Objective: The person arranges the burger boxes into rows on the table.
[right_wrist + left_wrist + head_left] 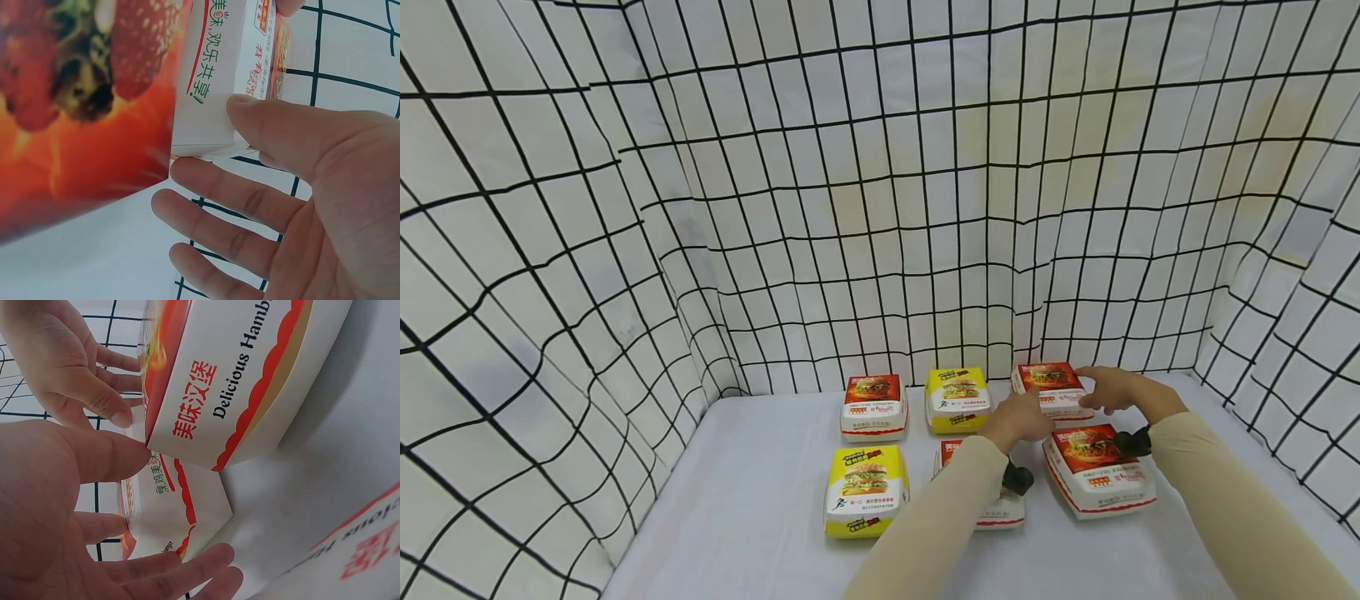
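Both hands are at the back-right red-and-white burger box (1051,385), one at each side. My left hand (1018,419) is at its left front corner, fingers spread and partly straight. On the other side, my right hand (1116,390) has its thumb (250,112) against the box's printed face and its straight fingers beside the corner. A second red-and-white burger box (1097,471) stands just in front, slightly turned, below the right wrist. It fills much of the left wrist view, where its side (231,381) overlaps the box behind it.
Another red-and-white box (1000,512) is partly hidden by the left forearm. Left of it is a yellow burger box (867,492). At the back stand a red-and-white box (874,407) and a yellow one (958,400). Black grid netting over white cloth (880,208) surrounds the white table (760,500).
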{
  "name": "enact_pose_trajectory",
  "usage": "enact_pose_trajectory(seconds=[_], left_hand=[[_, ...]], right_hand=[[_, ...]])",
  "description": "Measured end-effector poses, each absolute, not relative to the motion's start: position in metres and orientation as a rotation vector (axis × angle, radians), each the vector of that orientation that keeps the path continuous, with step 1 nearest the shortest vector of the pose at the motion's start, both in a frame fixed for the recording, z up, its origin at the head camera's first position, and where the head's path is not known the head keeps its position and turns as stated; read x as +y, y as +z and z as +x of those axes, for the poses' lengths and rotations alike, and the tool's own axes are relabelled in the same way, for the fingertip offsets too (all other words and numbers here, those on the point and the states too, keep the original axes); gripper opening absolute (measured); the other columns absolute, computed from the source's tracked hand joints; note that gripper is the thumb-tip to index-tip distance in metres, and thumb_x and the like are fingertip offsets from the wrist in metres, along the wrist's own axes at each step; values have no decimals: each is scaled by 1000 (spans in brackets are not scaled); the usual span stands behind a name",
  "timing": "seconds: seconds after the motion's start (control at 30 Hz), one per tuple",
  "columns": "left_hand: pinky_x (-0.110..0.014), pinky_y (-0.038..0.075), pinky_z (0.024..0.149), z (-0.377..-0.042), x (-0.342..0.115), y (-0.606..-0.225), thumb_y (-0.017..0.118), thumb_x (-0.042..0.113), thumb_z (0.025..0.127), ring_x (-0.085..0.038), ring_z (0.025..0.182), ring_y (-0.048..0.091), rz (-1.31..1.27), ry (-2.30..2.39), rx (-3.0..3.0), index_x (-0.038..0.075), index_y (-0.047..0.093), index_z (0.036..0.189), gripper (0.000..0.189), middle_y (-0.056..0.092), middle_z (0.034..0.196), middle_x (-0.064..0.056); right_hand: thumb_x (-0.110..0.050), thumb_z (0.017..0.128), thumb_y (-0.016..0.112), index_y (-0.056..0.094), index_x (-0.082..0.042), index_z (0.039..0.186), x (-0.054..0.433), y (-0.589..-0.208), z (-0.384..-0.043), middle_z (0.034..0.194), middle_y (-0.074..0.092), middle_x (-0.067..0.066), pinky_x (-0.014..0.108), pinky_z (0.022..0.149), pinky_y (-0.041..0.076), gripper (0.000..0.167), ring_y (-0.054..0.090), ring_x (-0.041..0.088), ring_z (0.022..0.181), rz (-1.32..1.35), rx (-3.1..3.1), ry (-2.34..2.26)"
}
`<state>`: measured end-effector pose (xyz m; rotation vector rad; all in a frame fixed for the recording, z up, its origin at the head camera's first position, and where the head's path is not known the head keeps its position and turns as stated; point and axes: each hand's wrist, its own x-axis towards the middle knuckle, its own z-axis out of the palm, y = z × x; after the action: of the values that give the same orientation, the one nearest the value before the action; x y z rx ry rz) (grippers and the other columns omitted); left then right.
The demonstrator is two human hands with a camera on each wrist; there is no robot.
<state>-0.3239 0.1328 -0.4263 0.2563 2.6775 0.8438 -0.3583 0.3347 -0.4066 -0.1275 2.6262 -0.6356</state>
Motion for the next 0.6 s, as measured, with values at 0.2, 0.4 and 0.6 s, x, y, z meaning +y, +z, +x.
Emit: enact_pose_trajectory(seconds=[0.2,0.4,0.6], left_hand=[[-47,49,104,-321,131,-425,72,37,93,-25,130,54,265,815,2690,32,39,157,72,47,158,-3],[-44,50,102,-318,128,-416,73,40,92,-24,133,54,371,748,2772,28,47,153,67,50,155,-3],[-37,52,101,-311,114,-396,69,43,95,-16,126,59,536,605,2863,26,56,145,55,60,144,4]], right_hand=[[-16,99,64,24,11,154,337,-407,-359,132,54,42,59,91,56,73,69,46,104,-141,2641,-598],[-20,99,65,29,11,152,339,-402,-355,128,59,39,51,84,59,72,71,35,96,-183,2703,-556],[-23,99,65,31,12,151,345,-400,-345,119,66,33,50,82,59,71,71,34,94,-225,2745,-549]])
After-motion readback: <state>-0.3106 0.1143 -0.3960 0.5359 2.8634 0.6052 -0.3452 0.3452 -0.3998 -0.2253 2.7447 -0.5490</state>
